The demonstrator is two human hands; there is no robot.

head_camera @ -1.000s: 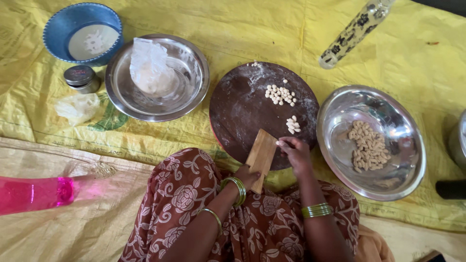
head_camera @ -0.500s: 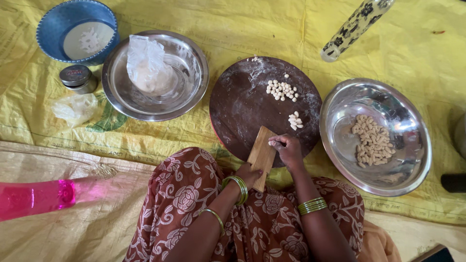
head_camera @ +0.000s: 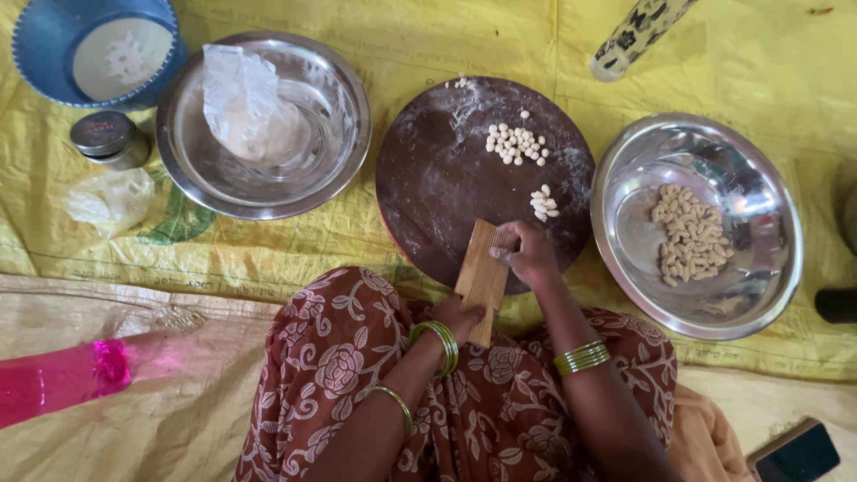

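My left hand grips the near end of a small ridged wooden board, which leans on the near edge of a round dark board. My right hand presses its fingertips on the top of the ridged board; a bit of dough under them cannot be made out. Two small heaps of pale dough pieces lie on the floury round board, the nearer heap just beyond my right hand. A steel bowl to the right holds several shaped dough pieces.
A second steel bowl at the left holds a clear plastic bag with dough. Beyond it are a blue bowl, a small lidded tin and a crumpled plastic bag. A pink bottle lies at my left; a phone lies bottom right.
My right hand has slid slightly along the top of the ridged board. The view has shifted a little; the bowls and boards stay in place.
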